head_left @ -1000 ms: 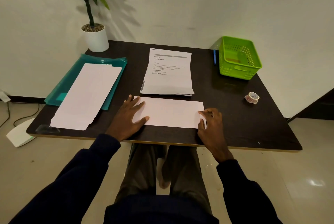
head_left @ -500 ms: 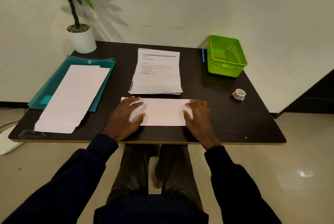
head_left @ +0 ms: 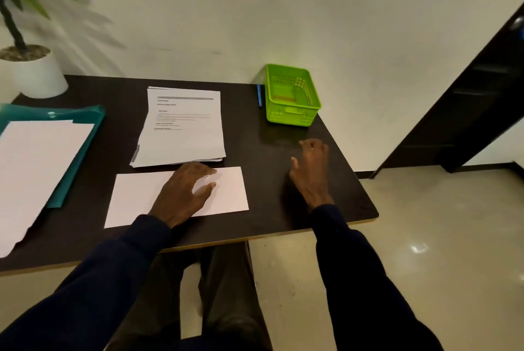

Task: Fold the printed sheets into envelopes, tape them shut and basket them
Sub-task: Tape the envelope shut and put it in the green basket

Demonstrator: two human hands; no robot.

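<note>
A folded white sheet [head_left: 133, 197] lies on the dark table [head_left: 269, 189] near its front edge. My left hand [head_left: 184, 194] rests flat on the sheet's middle with fingers spread. Behind it sits a stack of printed sheets [head_left: 184, 126]. My right hand [head_left: 312, 169] is off the paper, out near the table's right edge, fingers bent down onto the tabletop. No tape roll shows; whatever is under those fingers is hidden. A green basket [head_left: 292, 95] stands at the back right corner.
A teal folder [head_left: 82, 141] with blank white sheets [head_left: 37, 169] on it lies at the left. A potted plant [head_left: 31, 67] stands at the back left corner. A blue pen [head_left: 259, 95] lies left of the basket. The table's right edge runs close to my right hand.
My right hand has left the folded sheet's right end and moved right and back, to where the tape roll lay. The left hand has slid toward the sheet's middle. The view has turned right.
</note>
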